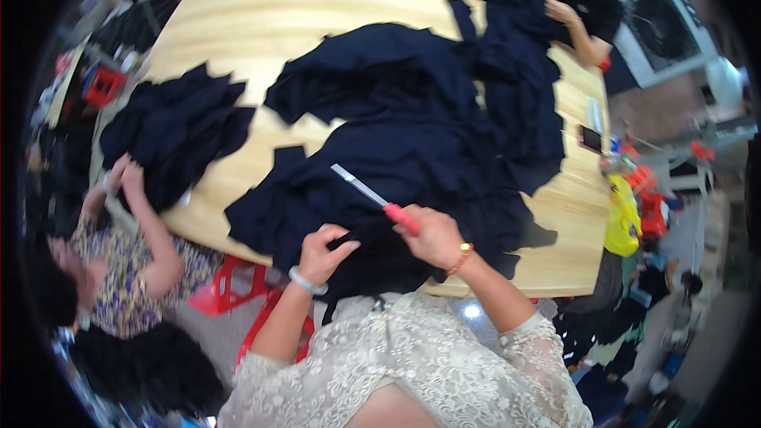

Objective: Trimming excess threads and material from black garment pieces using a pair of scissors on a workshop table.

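My right hand (pixel 434 238) is closed around the red handle of a tool with a long, narrow, silvery blade (pixel 363 186); its exact kind is unclear. The blade points away and to the left, above the dark navy fabric (pixel 380 158) spread in front of me. To the left, my left hand (pixel 321 252) has its fingers curled with thumb and forefinger near each other, at the near edge of the fabric. A bit of dark cloth seems pinched there, though blur hides the exact grip.
The pale wooden table (pixel 230 24) carries more dark garments, including a pile (pixel 178 127) at left. One person (pixel 127 261) sits left; another (pixel 587 8) works at the far right. A phone (pixel 590 139) lies near the right edge, beside a hanging yellow bag (pixel 622 218). Red stools (pixel 230 285) stand below left.
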The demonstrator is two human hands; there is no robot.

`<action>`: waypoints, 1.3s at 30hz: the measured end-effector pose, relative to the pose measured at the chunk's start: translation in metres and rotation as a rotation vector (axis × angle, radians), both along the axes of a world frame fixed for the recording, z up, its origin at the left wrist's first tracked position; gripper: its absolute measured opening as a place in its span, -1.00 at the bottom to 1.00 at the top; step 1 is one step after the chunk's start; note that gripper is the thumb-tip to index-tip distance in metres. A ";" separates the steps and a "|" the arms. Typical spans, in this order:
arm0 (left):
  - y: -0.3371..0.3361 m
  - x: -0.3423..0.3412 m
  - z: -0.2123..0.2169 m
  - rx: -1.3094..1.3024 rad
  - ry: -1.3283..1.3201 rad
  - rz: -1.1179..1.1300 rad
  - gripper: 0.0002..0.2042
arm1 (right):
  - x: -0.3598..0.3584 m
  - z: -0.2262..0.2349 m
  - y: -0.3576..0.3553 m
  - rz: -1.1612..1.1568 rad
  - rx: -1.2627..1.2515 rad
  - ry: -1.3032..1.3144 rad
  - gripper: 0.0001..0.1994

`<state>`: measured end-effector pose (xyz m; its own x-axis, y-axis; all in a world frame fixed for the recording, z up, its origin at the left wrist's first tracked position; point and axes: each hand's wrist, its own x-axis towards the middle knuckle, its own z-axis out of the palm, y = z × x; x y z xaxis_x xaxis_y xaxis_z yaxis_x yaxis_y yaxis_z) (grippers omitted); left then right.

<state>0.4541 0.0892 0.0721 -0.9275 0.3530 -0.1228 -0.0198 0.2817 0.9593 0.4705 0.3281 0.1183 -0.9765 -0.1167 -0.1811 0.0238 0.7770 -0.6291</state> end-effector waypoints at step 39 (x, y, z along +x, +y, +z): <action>-0.003 0.017 -0.024 0.145 0.117 0.210 -0.92 | 0.048 0.065 0.018 0.431 0.277 -0.262 -0.79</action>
